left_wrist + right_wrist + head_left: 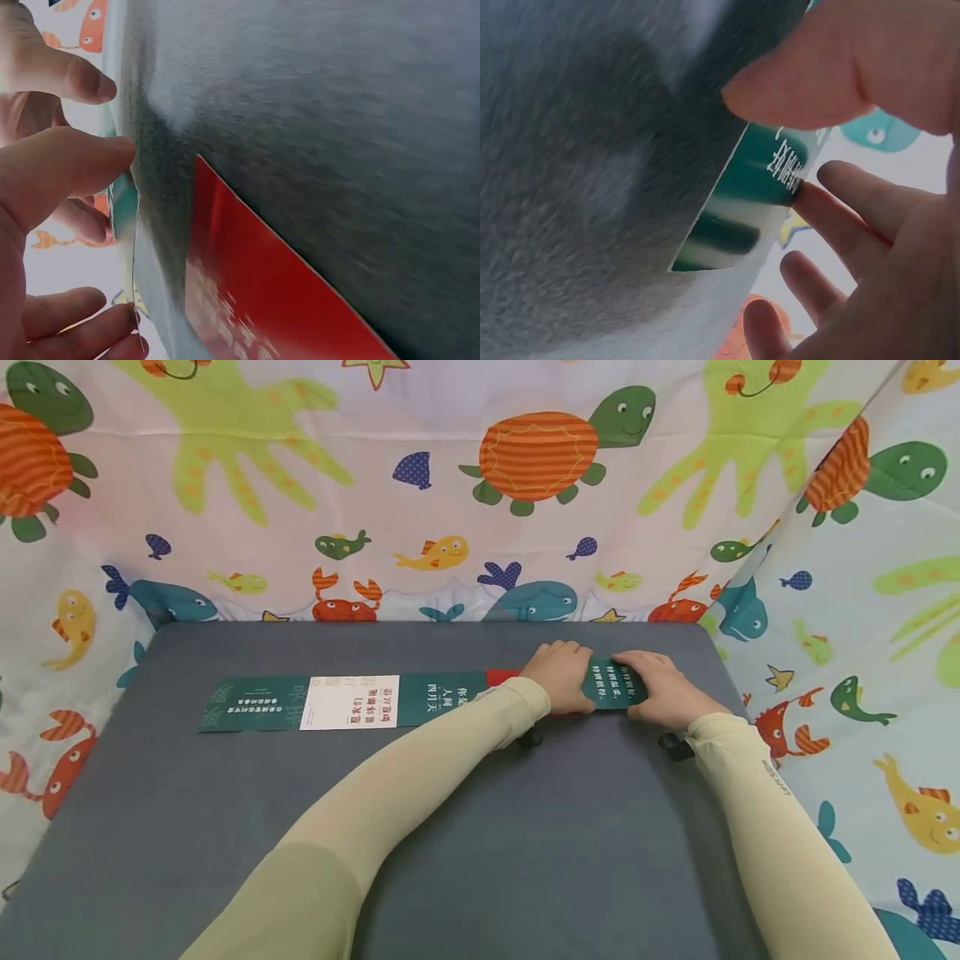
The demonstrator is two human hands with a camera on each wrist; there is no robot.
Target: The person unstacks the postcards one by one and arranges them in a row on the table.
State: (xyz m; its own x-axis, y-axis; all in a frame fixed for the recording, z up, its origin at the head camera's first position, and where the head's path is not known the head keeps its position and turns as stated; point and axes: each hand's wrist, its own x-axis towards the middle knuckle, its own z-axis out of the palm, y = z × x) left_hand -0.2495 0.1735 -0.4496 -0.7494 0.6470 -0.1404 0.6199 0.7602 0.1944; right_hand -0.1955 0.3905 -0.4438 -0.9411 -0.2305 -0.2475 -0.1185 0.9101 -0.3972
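Note:
A dark green card (611,683) with white lettering is held between both hands at the right end of a row of cards. My left hand (557,675) grips its left part, thumb on the near edge and fingers on the far edge. My right hand (666,688) holds the right part the same way, its thumb (795,94) at the near edge. Just left of it, a red card (247,277) lies partly hidden under the left hand. Further left follow a green card (417,695), a white card (318,703) and another green card (251,703), end to end.
The cards lie on a grey table (480,810), towards its far edge. Behind and beside it hangs a white cloth (435,410) printed with sea animals. A small black device (677,746) sits under the right wrist, and another (531,737) under the left.

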